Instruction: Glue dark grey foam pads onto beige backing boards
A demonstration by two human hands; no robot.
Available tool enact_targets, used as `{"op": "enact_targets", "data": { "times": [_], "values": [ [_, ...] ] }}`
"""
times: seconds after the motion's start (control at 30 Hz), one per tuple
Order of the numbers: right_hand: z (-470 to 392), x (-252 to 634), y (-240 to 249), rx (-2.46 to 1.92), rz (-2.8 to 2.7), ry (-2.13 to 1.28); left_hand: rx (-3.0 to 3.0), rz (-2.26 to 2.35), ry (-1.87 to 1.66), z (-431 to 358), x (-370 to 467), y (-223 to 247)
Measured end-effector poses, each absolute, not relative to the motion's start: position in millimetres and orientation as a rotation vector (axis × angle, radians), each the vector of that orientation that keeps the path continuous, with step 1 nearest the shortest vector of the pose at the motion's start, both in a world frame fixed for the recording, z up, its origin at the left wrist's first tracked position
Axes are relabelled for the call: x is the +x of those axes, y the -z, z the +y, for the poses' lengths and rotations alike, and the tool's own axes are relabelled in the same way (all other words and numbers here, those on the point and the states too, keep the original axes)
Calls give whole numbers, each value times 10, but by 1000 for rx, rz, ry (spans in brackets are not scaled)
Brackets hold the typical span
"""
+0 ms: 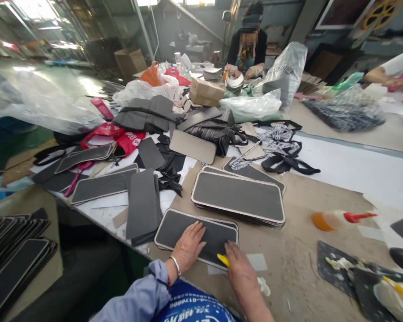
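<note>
A dark grey rectangular panel (174,223) with rounded corners and a pale rim lies on a small stack at the table's front edge. My left hand (189,241) rests on its middle with the fingers stretched out, holding nothing. At the panel's right end is my right hand (237,264), closed around a small yellow tool (223,259); most of that tool is hidden, so its kind does not show. A taller stack of similar rimmed panels (238,194) lies just beyond. Left of my left hand is a pile of plain dark grey strips (143,203).
At right are a glue bottle (329,220) with a red nozzle and a glue-smeared black board (336,264). Black straps (289,161), a cardboard box (206,91) and plastic bags crowd the back. More panels (20,268) lie lower left. A person (246,44) works opposite.
</note>
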State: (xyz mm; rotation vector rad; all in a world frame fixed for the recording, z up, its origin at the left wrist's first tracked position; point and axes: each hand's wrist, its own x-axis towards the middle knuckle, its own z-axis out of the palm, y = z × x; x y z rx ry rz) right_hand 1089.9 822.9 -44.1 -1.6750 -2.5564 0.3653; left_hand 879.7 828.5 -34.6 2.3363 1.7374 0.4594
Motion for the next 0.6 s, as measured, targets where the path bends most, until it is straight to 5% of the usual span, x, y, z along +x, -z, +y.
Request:
{"op": "enact_targets", "data": {
  "times": [0.4,0.6],
  "values": [
    [8179,10898,773,-1475,-2736,-107,2326,1883,-205,8429,8147,465],
    [8168,10902,748,-1509,-2675,-308,2299,1945,-208,8379,7992,456]
  ]
}}
